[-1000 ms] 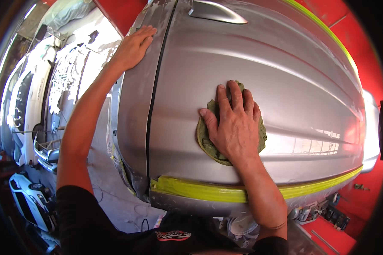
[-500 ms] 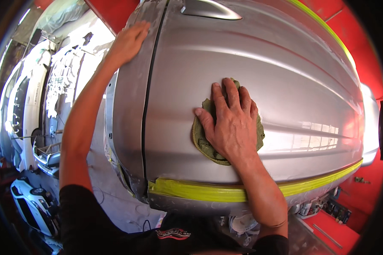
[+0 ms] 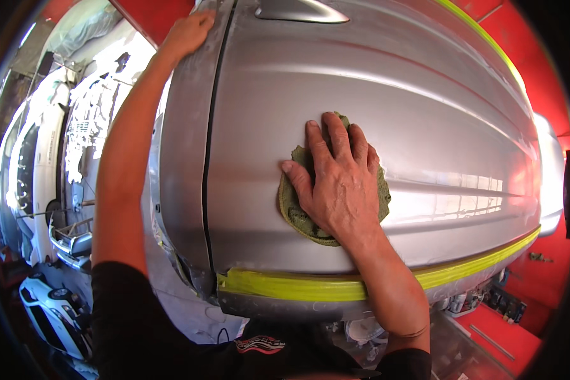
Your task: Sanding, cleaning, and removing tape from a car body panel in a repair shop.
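Right hand [image 3: 341, 183] flat on green pad [image 3: 297, 212] against silver car door [image 3: 424, 95], left hand [image 3: 187, 35] on adjoining panel [image 3: 183, 158].

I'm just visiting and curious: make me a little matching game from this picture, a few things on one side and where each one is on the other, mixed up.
Things:
1. right hand
2. left hand
3. yellow-green tape
4. door handle

Places:
A. along the lower edge of the silver panel
B. flat on the green pad
C. at the top of the picture
D. resting left of the dark panel gap

Pairs: 1-B, 2-D, 3-A, 4-C
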A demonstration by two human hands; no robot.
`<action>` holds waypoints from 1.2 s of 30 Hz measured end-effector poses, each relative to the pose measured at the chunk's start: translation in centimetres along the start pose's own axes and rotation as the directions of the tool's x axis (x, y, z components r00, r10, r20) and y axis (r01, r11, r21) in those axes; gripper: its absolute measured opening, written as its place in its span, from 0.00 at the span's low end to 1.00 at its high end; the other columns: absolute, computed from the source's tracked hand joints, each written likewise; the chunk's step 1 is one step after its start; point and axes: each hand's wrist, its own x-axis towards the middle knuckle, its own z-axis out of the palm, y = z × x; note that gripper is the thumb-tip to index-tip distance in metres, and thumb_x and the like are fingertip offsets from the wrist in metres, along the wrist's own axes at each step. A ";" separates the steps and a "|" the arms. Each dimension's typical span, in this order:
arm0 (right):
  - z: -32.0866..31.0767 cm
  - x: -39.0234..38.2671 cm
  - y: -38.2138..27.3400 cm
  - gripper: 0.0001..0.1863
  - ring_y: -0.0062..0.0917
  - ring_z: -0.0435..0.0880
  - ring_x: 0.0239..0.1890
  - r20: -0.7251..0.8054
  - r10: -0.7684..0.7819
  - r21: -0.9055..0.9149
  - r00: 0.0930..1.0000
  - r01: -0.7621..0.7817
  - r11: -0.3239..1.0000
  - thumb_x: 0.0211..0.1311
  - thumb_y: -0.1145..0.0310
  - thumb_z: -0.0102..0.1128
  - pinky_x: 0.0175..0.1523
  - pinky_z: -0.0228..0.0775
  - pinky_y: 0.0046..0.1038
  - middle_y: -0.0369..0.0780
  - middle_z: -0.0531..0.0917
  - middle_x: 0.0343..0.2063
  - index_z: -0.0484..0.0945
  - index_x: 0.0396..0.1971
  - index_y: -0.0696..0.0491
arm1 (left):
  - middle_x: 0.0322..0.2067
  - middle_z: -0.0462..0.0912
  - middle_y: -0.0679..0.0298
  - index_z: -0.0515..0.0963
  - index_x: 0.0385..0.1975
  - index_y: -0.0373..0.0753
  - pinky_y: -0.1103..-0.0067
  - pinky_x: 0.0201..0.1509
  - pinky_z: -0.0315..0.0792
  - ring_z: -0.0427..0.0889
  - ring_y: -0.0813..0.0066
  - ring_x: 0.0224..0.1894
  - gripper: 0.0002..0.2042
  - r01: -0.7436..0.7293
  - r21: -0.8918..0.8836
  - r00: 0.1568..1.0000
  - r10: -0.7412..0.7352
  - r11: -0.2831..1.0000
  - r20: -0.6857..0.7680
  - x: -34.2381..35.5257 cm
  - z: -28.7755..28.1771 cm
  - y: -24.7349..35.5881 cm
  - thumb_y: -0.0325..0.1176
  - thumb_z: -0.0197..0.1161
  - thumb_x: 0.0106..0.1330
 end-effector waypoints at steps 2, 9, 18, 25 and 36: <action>-0.1 0.0 -0.8 0.33 0.55 0.66 0.66 -0.011 -0.011 0.014 1.000 0.011 1.000 0.69 0.48 0.59 0.66 0.60 0.58 0.50 0.68 0.67 0.75 0.63 0.59 | 0.68 0.75 0.58 0.78 0.65 0.47 0.65 0.73 0.66 0.72 0.51 0.69 0.20 -0.129 -0.021 0.988 0.127 0.991 -0.089 -8.1 -2.2 0.5 0.45 0.48 0.80; -0.8 0.4 -2.0 0.33 0.55 0.66 0.66 -0.009 -0.008 0.040 1.000 0.009 0.999 0.69 0.48 0.59 0.67 0.60 0.58 0.50 0.68 0.66 0.75 0.64 0.59 | 0.66 0.77 0.59 0.75 0.67 0.50 0.66 0.72 0.67 0.74 0.53 0.69 0.22 0.033 0.021 0.999 -0.032 0.999 -0.036 -1.3 -3.8 -2.6 0.49 0.47 0.80; -0.2 0.2 -1.0 0.34 0.54 0.67 0.64 -0.030 -0.026 0.036 0.999 0.027 0.999 0.69 0.48 0.60 0.65 0.61 0.58 0.50 0.68 0.66 0.75 0.63 0.60 | 0.70 0.73 0.60 0.72 0.70 0.50 0.66 0.76 0.63 0.68 0.56 0.74 0.22 -0.202 -0.060 0.979 0.203 0.978 0.009 -5.8 -2.7 -1.5 0.43 0.49 0.80; -0.4 0.2 -1.6 0.33 0.54 0.66 0.65 -0.006 0.000 0.021 1.000 0.001 1.000 0.69 0.49 0.60 0.65 0.60 0.58 0.50 0.67 0.66 0.75 0.63 0.61 | 0.70 0.72 0.61 0.75 0.68 0.48 0.65 0.79 0.59 0.65 0.62 0.76 0.20 -0.280 -0.080 0.959 0.283 0.957 0.029 -9.6 -4.6 1.3 0.40 0.49 0.81; -0.2 0.1 -0.5 0.34 0.55 0.66 0.67 0.021 0.010 0.005 1.000 -0.010 1.000 0.69 0.48 0.59 0.68 0.59 0.56 0.50 0.68 0.67 0.75 0.64 0.60 | 0.69 0.74 0.59 0.76 0.66 0.44 0.67 0.75 0.64 0.70 0.57 0.72 0.20 -0.177 0.056 0.982 0.173 0.983 0.072 -1.8 -0.9 3.3 0.43 0.48 0.81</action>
